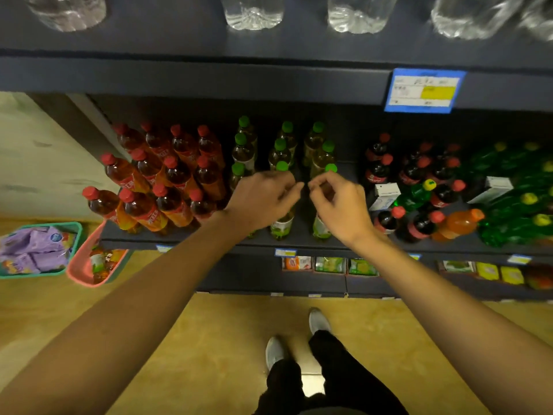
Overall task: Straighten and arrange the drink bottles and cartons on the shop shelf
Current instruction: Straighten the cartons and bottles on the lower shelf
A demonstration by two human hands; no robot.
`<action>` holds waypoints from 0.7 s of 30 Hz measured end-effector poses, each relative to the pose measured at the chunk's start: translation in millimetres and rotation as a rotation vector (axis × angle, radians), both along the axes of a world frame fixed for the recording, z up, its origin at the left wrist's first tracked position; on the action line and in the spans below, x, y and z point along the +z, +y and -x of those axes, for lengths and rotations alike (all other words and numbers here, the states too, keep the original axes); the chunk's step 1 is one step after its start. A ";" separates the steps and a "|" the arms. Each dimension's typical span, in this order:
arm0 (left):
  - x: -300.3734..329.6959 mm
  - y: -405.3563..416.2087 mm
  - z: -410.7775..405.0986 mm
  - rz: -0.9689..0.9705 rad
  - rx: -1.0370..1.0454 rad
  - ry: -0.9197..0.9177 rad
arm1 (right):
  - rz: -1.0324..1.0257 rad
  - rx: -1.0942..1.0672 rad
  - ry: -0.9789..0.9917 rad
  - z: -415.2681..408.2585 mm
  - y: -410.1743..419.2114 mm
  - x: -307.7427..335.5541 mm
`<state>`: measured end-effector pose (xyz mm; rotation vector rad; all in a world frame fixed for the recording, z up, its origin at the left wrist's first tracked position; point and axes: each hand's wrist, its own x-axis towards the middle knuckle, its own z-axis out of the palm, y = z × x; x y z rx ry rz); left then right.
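Note:
Rows of green-capped tea bottles (281, 145) stand mid-shelf. My left hand (263, 199) curls over the top of the front bottle (281, 227) in the middle row. My right hand (338, 205) curls over the top of the front bottle (321, 229) in the row beside it. The caps of both front bottles are hidden under my fingers. Red-capped tea bottles (167, 187) fill the left of the dark shelf (299, 242). At the right, cola bottles (380, 172), two white cartons (384, 194) (490, 190), a toppled orange bottle (460, 223) and green soda bottles (514, 205) lie mixed.
Clear water bottles (254, 10) stand on the shelf above, which carries a blue price tag (425, 89). Small juice cartons (329, 265) sit on the shelf below. A teal basket (78, 235) and a pink basket (79, 266) rest on the floor at left. My feet stand near the shelf.

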<state>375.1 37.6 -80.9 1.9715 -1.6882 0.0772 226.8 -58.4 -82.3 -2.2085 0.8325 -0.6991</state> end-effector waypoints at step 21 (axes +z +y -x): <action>-4.1 -92.3 168.3 -0.023 -0.194 0.159 | 0.051 -0.479 -0.043 211.2 -33.1 3.0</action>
